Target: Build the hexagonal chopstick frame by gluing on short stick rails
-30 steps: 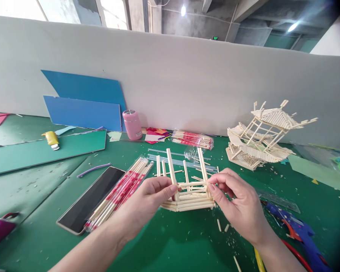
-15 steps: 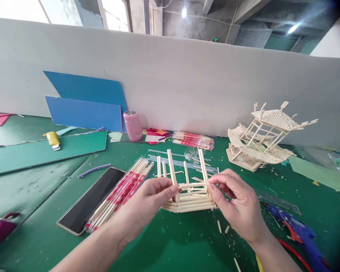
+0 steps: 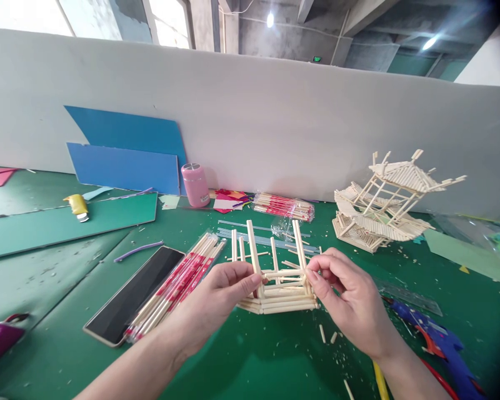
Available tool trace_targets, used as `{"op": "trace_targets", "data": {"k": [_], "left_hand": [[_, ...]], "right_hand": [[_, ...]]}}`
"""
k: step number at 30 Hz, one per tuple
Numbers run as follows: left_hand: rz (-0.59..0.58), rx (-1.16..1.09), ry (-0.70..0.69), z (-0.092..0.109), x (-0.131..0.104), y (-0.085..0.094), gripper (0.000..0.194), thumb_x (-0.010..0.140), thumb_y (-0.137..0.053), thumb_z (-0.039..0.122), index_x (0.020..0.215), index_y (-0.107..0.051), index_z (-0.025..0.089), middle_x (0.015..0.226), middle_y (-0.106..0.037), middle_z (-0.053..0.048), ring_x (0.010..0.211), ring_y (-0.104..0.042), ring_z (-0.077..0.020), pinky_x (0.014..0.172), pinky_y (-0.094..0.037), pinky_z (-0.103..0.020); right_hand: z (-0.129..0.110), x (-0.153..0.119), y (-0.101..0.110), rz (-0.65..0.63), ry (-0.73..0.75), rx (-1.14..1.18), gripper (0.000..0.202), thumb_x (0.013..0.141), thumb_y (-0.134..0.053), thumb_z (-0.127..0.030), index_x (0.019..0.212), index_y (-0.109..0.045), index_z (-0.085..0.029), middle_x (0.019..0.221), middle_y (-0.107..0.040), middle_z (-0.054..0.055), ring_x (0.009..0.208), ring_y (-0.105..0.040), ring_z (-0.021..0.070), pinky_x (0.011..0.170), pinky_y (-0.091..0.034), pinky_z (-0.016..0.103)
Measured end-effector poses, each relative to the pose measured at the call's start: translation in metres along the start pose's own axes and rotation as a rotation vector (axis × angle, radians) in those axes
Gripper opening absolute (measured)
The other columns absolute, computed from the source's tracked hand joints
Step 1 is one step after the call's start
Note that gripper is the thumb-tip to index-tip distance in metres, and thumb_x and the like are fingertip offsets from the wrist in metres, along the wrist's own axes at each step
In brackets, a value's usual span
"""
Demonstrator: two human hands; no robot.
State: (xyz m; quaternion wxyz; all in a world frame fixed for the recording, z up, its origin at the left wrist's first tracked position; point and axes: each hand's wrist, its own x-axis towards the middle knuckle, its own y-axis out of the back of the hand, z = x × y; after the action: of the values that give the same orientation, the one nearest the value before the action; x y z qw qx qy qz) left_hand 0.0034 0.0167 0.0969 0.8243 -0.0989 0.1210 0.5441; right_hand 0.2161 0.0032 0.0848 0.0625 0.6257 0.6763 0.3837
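Observation:
A small frame of pale wooden sticks (image 3: 285,305), with several posts standing up from it, is in the middle of the view. My left hand (image 3: 229,286) pinches the frame at the foot of its front left post. At the foot of the right post, the thumb and fingers of my right hand (image 3: 344,294) are closed on the frame. The fingertips partly hide both joints. Behind the frame lie clear strips (image 3: 258,239) and loose sticks.
Left are a phone (image 3: 131,300), bundled sticks (image 3: 179,283) and a yellow cutter (image 3: 77,206). A pink container (image 3: 195,186) stands behind. Right are a stick pavilion (image 3: 383,205) and a blue glue gun (image 3: 441,339). Stick scraps (image 3: 323,333) lie near my right hand.
Both hands keep their hold on the frame and have barely moved. The red cable under my right forearm shows less, and more of the yellow object beside it shows.

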Motion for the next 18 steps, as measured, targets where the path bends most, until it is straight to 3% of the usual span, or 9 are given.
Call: {"op": "trace_targets", "data": {"k": [18], "left_hand": [[-0.006, -0.008, 0.003, -0.0002, 0.0001, 0.0001, 0.027, 0.079, -0.056, 0.041, 0.067, -0.06, 0.018, 0.068, -0.058, 0.002, 0.069, -0.049, -0.0139, 0.067, -0.034, -0.025]], "right_hand": [[-0.0045, -0.0004, 0.0053, -0.061, 0.008, -0.023, 0.012, 0.088, -0.045, -0.022, 0.077, -0.048, -0.022, 0.074, -0.043, -0.002, 0.065, -0.042, 0.0117, 0.056, -0.035, 0.024]]}}
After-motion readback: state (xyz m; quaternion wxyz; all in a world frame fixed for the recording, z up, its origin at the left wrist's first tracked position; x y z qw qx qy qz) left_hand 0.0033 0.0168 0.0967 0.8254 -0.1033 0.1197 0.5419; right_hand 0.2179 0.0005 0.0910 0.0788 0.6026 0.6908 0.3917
